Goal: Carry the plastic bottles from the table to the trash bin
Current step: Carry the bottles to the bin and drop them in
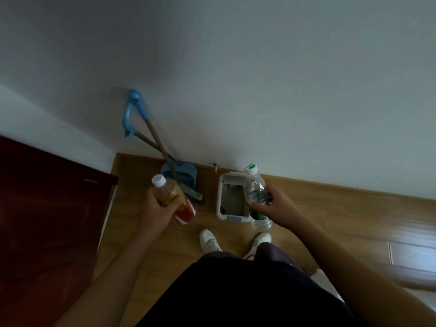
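My left hand (157,206) grips a plastic bottle of amber drink (168,192) with a white cap and a red label, held tilted above the floor. My right hand (273,204) holds a clear water bottle (256,194) with a white and green cap and a dark label. This bottle hangs right over the near right corner of the white trash bin (220,197), which stands open on the wooden floor against the wall. The amber bottle is left of the bin, apart from it.
A blue dustpan (186,172) and a broom with a blue handle (134,109) lean on the wall left of the bin. A dark red cabinet (47,208) stands at the left. My white shoes (208,240) are just before the bin.
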